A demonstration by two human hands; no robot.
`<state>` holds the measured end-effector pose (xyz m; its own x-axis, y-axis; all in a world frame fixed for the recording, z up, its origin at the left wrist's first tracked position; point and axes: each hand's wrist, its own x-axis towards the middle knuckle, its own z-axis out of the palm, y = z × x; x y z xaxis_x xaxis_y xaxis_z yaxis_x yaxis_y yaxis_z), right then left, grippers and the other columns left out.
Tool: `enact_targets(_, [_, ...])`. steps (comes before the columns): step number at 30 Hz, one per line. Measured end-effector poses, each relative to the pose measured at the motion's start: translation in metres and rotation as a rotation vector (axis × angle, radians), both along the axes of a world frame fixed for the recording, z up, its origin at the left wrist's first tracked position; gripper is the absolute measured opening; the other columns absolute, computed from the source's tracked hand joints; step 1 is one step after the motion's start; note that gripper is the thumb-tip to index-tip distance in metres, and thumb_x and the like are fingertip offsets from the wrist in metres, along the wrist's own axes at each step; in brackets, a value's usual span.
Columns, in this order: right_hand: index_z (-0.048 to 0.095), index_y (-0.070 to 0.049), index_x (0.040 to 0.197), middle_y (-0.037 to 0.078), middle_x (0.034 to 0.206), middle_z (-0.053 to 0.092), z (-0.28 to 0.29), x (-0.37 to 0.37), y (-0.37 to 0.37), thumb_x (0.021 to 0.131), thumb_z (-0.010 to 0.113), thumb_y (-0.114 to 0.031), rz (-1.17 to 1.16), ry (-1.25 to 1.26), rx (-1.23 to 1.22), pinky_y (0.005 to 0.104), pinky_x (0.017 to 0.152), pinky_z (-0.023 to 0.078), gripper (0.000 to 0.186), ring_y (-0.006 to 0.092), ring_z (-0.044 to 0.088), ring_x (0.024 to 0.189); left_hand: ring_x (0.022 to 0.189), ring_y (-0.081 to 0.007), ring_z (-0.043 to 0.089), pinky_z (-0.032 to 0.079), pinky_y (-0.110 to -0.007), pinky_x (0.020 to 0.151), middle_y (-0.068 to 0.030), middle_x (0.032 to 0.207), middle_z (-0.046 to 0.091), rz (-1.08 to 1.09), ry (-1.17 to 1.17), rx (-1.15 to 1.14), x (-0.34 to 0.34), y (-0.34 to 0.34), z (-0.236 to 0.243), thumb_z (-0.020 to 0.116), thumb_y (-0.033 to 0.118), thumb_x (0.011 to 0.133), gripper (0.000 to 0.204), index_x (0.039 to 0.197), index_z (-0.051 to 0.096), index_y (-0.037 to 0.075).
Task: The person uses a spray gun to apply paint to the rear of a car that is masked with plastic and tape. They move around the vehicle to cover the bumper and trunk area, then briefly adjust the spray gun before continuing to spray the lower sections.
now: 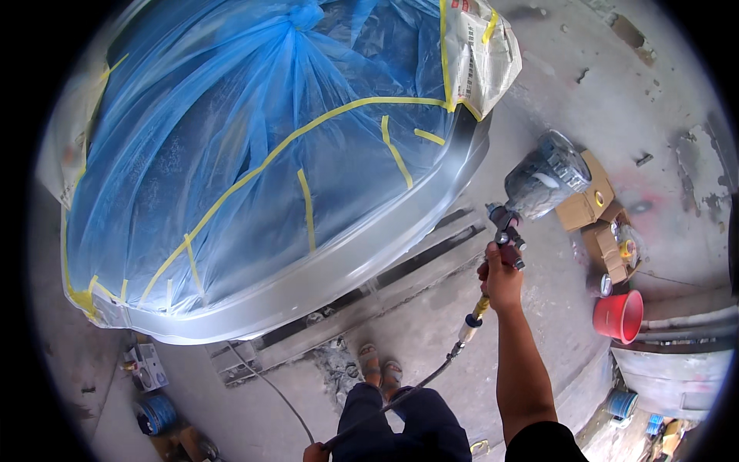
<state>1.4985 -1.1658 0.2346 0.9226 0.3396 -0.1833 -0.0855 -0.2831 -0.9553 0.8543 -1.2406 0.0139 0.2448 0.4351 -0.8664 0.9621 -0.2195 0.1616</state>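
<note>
Black sleeve (pixel 545 443) nearest, the right hand (pixel 503 283) wraps round the spray gun (pixel 506 221) below its big cup (pixel 548 177), a sensible hold for something probably rigid and top-heavy, right of the silver bumper (pixel 331 286), while the left hand (pixel 315 453) grips the bendy-looking hose (pixel 422 382).

The floor (pixel 208 400) is grey, pretty scuffed and looks like concrete, with a dark strip (pixel 431 250) running across it, a crusty whitish patch (pixel 336 368) near the middle and a faint pinkish stain (pixel 648 206) off to the right. Over on that right side there's some opened-up cardboard (pixel 604 245), a red bucket (pixel 618 316) just beside it and a blue can (pixel 621 403) further down. Bottom left has another blue container (pixel 157 414) plus a whitish boxy thing (pixel 148 367) I can't really make out, and two sandalled feet (pixel 369 360) are planted mid-floor.
</note>
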Motion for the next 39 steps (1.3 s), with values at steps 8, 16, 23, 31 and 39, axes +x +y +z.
enact_targets(8, [0.046, -0.004, 0.095, 0.003, 0.067, 0.055, -0.024, -0.065, -0.026, 0.086, 0.059, -0.012, 0.474, 0.428, 0.068, 0.0239, 0.050, 0.046, 0.018, 0.0101, 0.057, 0.055, 0.075, -0.0372, 0.062, 0.047, -0.046, 0.064, -0.0187, 0.074, 0.063, 0.090, 0.183, 0.049, 0.017, 0.016, 0.023, 0.056, 0.055, 0.078, 0.049, 0.075, 0.066, 0.008])
enact_targets(16, [0.045, -0.003, 0.096, 0.003, 0.066, 0.055, -0.042, 0.011, -0.041, 0.086, 0.060, -0.014, 0.463, 0.393, 0.023, 0.0232, 0.049, 0.046, 0.020, 0.0094, 0.056, 0.055, 0.078, -0.0371, 0.062, 0.048, -0.045, 0.066, -0.0183, 0.076, 0.064, 0.135, 0.262, 0.039, 0.092, -0.050, 0.040, 0.056, 0.058, 0.076, 0.052, 0.078, 0.067, 0.008])
enact_targets(23, [0.045, -0.001, 0.100, 0.003, 0.070, 0.055, -0.016, 0.088, -0.073, 0.087, 0.060, -0.018, 0.250, -0.017, 0.079, 0.0233, 0.050, 0.046, 0.026, 0.0091, 0.056, 0.056, 0.088, -0.0344, 0.062, 0.049, -0.044, 0.075, -0.0153, 0.089, 0.065, 0.064, 0.167, 0.001, 0.162, -0.091, 0.030, 0.058, 0.037, 0.074, 0.031, 0.086, 0.067, 0.010])
enact_targets(31, [0.052, 0.000, 0.104, 0.004, 0.074, 0.059, -0.021, 0.079, -0.086, 0.086, 0.060, -0.013, 0.464, 0.049, 0.078, 0.0249, 0.055, 0.048, 0.024, 0.0098, 0.057, 0.060, 0.092, -0.0341, 0.061, 0.049, -0.046, 0.074, -0.0131, 0.090, 0.066, -0.052, 0.107, 0.028, 0.244, -0.080, 0.057, 0.055, 0.048, 0.077, 0.039, 0.084, 0.068, 0.012])
enact_targets(39, [0.048, -0.001, 0.098, 0.004, 0.069, 0.057, 0.006, 0.096, -0.048, 0.085, 0.060, -0.014, 0.420, -0.184, -0.020, 0.0242, 0.051, 0.045, 0.022, 0.0095, 0.056, 0.055, 0.087, -0.0346, 0.062, 0.047, -0.048, 0.075, -0.0148, 0.086, 0.065, -0.082, 0.012, -0.023, 0.259, -0.079, 0.040, 0.055, 0.053, 0.077, 0.044, 0.084, 0.067, 0.011])
